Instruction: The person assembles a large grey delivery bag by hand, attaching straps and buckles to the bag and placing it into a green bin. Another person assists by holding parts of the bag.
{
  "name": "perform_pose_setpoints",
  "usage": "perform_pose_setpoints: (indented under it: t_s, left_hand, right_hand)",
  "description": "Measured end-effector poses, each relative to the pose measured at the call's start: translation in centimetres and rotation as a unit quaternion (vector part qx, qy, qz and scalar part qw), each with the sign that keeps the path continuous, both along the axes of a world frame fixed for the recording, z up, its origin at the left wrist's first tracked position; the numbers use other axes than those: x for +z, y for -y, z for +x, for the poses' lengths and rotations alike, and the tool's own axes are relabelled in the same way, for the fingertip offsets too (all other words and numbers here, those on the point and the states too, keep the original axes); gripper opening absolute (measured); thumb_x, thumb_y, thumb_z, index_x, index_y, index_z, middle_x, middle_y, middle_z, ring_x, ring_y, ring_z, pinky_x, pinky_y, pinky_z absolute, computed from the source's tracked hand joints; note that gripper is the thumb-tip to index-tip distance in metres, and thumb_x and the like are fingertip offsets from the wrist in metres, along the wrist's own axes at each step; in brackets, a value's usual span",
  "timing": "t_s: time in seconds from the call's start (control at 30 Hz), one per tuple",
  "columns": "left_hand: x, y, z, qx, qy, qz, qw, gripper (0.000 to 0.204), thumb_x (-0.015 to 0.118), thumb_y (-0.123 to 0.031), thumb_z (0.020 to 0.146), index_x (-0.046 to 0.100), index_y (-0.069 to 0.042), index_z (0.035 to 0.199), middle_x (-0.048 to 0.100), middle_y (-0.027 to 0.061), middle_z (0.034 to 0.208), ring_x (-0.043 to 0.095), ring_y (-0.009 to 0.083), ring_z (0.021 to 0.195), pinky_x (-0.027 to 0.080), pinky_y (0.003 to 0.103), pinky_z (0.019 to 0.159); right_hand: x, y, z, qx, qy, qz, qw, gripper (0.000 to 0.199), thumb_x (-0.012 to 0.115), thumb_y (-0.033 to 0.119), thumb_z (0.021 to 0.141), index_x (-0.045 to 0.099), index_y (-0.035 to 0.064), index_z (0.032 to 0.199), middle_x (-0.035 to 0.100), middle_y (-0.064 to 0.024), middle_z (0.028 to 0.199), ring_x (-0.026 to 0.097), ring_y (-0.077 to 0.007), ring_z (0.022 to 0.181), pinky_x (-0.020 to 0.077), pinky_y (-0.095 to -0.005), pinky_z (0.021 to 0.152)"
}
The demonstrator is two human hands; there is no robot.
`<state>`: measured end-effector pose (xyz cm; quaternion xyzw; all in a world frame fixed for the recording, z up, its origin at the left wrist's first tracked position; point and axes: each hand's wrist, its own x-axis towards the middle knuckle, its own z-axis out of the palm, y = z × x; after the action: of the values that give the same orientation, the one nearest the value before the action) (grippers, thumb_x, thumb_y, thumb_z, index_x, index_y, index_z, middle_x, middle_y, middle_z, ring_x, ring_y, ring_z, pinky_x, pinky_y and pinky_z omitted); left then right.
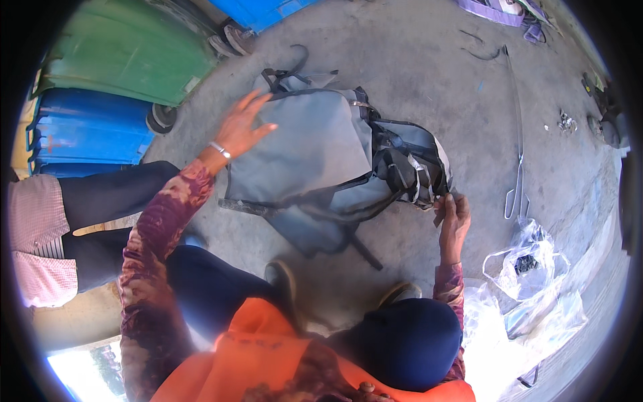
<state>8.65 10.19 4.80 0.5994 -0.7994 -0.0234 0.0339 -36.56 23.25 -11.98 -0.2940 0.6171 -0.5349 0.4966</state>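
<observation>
A grey fabric bag [301, 144] with black edging and straps lies collapsed on the concrete floor in front of my knees. My left hand [243, 127], a metal bracelet at its wrist, is at the bag's left side, fingers spread and holding nothing; whether it touches the cloth I cannot tell. At the bag's right end, my right hand [453, 216] has its fingers closed on the black-edged, crumpled part. Dark folds and a pale shiny strip [420, 173] show just beyond those fingers.
Green [127, 50] and blue [90, 127] wheeled bins stand at left, near a seated person's dark-trousered leg [117, 194]. A long thin metal tool with looped handles [519, 147] lies right. Clear plastic bags [529, 268] sit near right; a purple item [495, 12] lies far right.
</observation>
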Motion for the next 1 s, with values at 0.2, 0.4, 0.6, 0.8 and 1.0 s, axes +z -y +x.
perform_pose_setpoints:
  t_s: [0.2,0.4,0.6,0.8,1.0]
  left_hand:
    - [-3.7,-1.7,-16.7,-0.174,0.188,0.122,0.959,0.099,0.083,-0.042,0.070,0.033,-0.024,0.154,0.018,0.0170,0.161,0.007,0.0446,0.149,0.027,0.072,0.107]
    - [-5.6,-1.0,-12.8,-0.120,0.135,0.124,0.976,0.047,0.066,-0.001,0.074,0.054,-0.010,0.119,0.031,0.0155,0.154,0.019,0.0434,0.147,0.038,0.061,0.106]
    - [0.1,-3.5,-7.0,-0.212,0.042,0.093,0.972,0.025,0.060,0.010,0.072,0.051,-0.003,0.091,0.043,0.0135,0.147,0.031,0.0375,0.144,0.044,0.043,0.107]
    - [-2.0,-10.6,-4.5,-0.317,0.104,0.225,0.916,0.021,0.063,0.006,0.073,0.055,-0.003,0.091,0.044,0.0126,0.147,0.020,0.0366,0.149,0.049,0.039,0.104]
    - [-5.9,-11.6,-1.8,-0.310,0.173,0.382,0.853,0.032,0.066,0.000,0.072,0.062,-0.003,0.103,0.039,0.0123,0.150,0.006,0.0369,0.151,0.043,0.038,0.111]
  right_hand:
    - [0.4,0.9,-0.7,-0.019,-0.009,-0.017,1.000,0.020,0.056,0.023,0.101,0.060,0.0042,0.095,0.063,-0.0030,0.075,0.053,-0.0068,0.058,0.0373,-0.0200,0.049]
    - [-0.1,-0.3,-3.1,-0.010,-0.040,0.034,0.999,0.020,0.060,0.024,0.098,0.061,0.0032,0.099,0.062,-0.0006,0.077,0.051,-0.0048,0.059,0.0357,-0.0205,0.050]
    - [-1.5,2.0,-3.4,0.028,-0.130,0.041,0.990,0.043,0.068,0.032,0.091,0.061,-0.0017,0.117,0.058,-0.0023,0.072,0.051,-0.0076,0.055,0.0376,-0.0225,0.048]
    - [-1.9,6.5,-3.1,0.129,-0.250,0.082,0.956,0.067,0.079,0.040,0.079,0.060,-0.0035,0.126,0.068,-0.0142,0.083,0.064,-0.0171,0.066,0.0516,-0.0321,0.060]
    - [-1.7,4.9,-1.1,0.316,-0.218,0.056,0.922,0.054,0.080,0.031,0.078,0.065,0.0000,0.119,0.071,-0.0117,0.084,0.066,-0.0149,0.073,0.0527,-0.0328,0.070]
